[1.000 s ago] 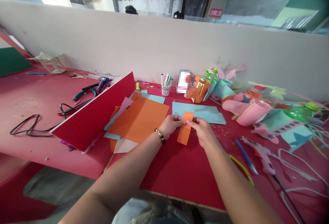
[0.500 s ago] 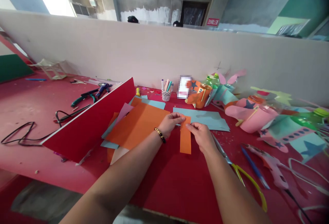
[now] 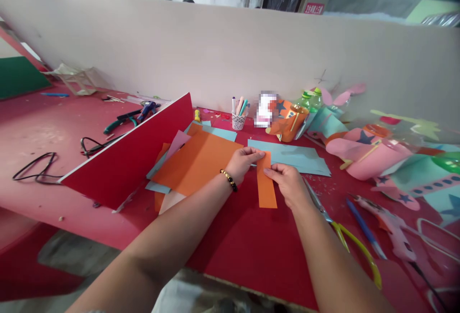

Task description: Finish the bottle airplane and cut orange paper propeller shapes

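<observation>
An orange paper strip [image 3: 266, 188] hangs lengthwise between my two hands, above the red tabletop. My left hand [image 3: 242, 163] pinches its upper left corner between thumb and fingers. On the strip's right edge, a little lower, my right hand [image 3: 289, 183] grips it with thumb and forefinger. A large orange paper sheet [image 3: 196, 159] lies left of my left hand, on top of blue and pink sheets. Behind the hands rest pale blue paper pieces [image 3: 298, 156]. Yellow-handled scissors [image 3: 354, 241] lie beside my right forearm, which partly covers them.
A red board [image 3: 132, 157] stands upright on the left, with pliers [image 3: 122, 121] and a black cable beyond it. A pen cup [image 3: 238, 121] is near the partition. On the right are paper-covered bottle crafts [image 3: 373, 155], a blue pen [image 3: 364, 226] and a pink glue gun [image 3: 388, 226].
The view has tilted down and shifted slightly left. Both hands still hold the orange strip, whose lower end now slants a little to the right.
</observation>
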The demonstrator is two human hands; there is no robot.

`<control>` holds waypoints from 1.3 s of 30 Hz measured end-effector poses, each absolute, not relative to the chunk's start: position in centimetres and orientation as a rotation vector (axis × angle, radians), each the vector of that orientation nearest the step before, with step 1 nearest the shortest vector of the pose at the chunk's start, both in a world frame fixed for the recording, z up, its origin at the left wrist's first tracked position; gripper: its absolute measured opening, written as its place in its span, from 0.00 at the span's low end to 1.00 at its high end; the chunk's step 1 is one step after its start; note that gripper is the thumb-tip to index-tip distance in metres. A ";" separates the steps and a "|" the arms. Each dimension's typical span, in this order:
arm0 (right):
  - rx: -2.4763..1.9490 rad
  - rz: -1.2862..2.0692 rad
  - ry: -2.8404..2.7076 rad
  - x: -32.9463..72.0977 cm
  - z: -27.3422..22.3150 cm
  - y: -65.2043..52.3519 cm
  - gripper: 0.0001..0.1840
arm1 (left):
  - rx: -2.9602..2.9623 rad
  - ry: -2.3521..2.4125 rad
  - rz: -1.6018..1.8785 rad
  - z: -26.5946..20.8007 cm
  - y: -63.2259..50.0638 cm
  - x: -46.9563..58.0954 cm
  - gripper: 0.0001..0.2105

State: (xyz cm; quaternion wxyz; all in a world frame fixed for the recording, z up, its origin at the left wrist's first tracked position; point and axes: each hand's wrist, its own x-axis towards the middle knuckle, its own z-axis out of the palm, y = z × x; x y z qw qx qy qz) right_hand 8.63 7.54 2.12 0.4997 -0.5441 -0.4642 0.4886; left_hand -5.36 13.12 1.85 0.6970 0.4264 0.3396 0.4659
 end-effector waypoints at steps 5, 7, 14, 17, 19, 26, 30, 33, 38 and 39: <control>-1.313 1.220 -1.072 8.5 2.4 7.4 0.13 | 0.910 0.714 1.061 1.8 13.0 -5.5 0.15; -1.316 1.206 -1.068 8.5 2.3 7.3 0.13 | 0.903 0.693 1.070 1.8 13.0 -5.6 0.14; -1.291 1.227 -1.046 8.7 2.3 7.2 0.15 | 0.865 0.673 1.086 1.7 13.1 -5.7 0.15; -1.270 1.240 -1.003 8.7 2.0 7.3 0.14 | 0.899 0.692 1.058 1.8 13.1 -5.8 0.16; -1.256 1.203 -0.985 8.9 1.6 7.5 0.13 | 0.962 0.713 0.974 1.8 13.0 -6.0 0.17; -1.219 1.051 -0.946 9.6 0.8 8.0 0.12 | 1.126 0.741 0.710 1.8 12.7 -6.1 0.18; -1.168 1.066 -0.935 9.5 0.9 8.0 0.12 | 1.096 0.759 0.777 1.8 12.7 -5.8 0.16; -1.113 1.122 -0.910 9.5 1.0 8.0 0.10 | 1.080 0.751 0.802 1.9 12.6 -5.8 0.15; -1.028 1.188 -0.898 9.4 1.3 7.9 0.06 | 1.053 0.735 0.832 1.9 12.5 -5.8 0.15; -1.021 1.187 -0.894 9.3 1.4 7.9 0.05 | 1.049 0.725 0.837 1.9 12.5 -5.8 0.15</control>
